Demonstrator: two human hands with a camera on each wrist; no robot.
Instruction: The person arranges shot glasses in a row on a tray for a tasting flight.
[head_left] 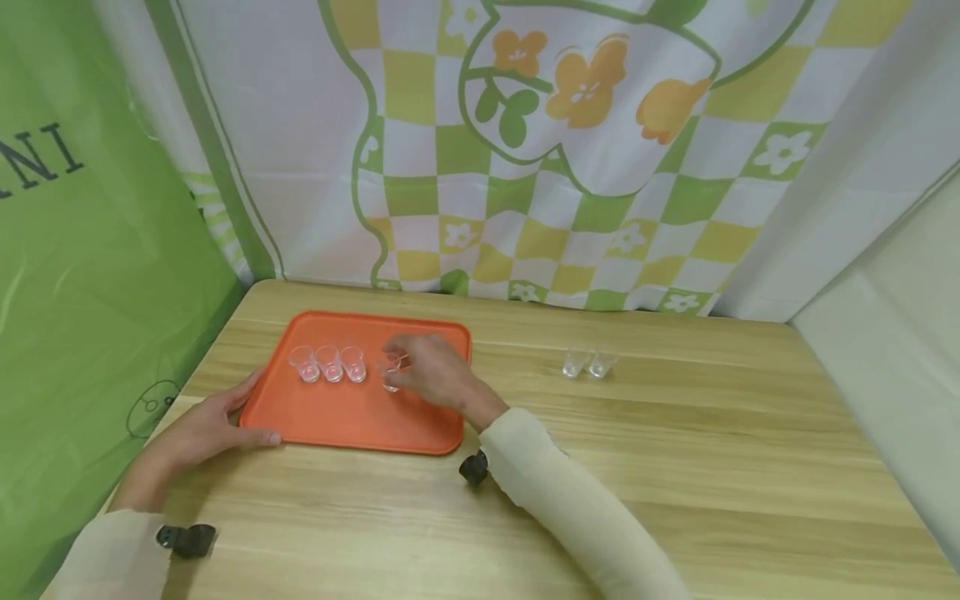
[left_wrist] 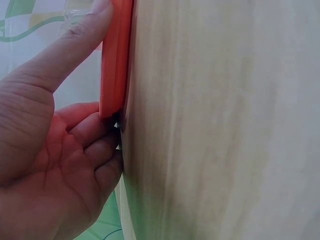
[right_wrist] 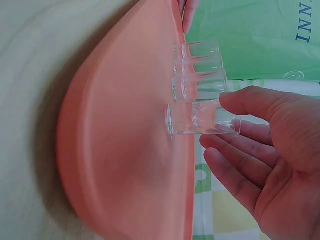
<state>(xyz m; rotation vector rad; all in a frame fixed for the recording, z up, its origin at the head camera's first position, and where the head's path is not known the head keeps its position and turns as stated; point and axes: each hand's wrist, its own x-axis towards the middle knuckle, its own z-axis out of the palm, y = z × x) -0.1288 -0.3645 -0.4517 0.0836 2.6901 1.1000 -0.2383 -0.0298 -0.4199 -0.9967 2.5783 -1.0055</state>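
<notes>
An orange tray (head_left: 352,423) lies on the wooden table, its left side gripped by my left hand (head_left: 206,429). In the left wrist view, the thumb (left_wrist: 75,37) reaches along the tray's edge and the other fingers curl against its corner. My right hand (head_left: 438,371) pinches a small clear shot glass (right_wrist: 187,120) near its rim, thumb on one side and fingers on the other. This glass is upright, its base right at the tray's surface. Left of it on the tray, three similar shot glasses (head_left: 328,364) stand in a close row.
Two more shot glasses (head_left: 575,363) stand side by side on the table (head_left: 712,433), right of the tray. A patterned curtain (head_left: 525,208) hangs behind the table, and green fabric (head_left: 90,250) covers the left side.
</notes>
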